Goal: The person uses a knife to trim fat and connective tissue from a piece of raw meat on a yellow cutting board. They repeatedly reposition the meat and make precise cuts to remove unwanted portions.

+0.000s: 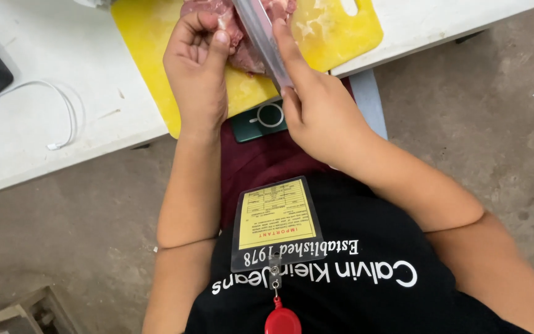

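My left hand (196,68) pinches the raw pink meat (242,37) with thumb and fingers. My right hand (316,102) is wrapped tight around a knife (261,37). Its long shiny blade runs from my hand up and to the left, across the meat. The meat is lumpy and wet. It lies on a flat yellow plastic cutting board (341,37) on a white table (44,142). A yellow card in a clear sleeve (276,222) hangs on my black shirt, above a round red clip (282,321).
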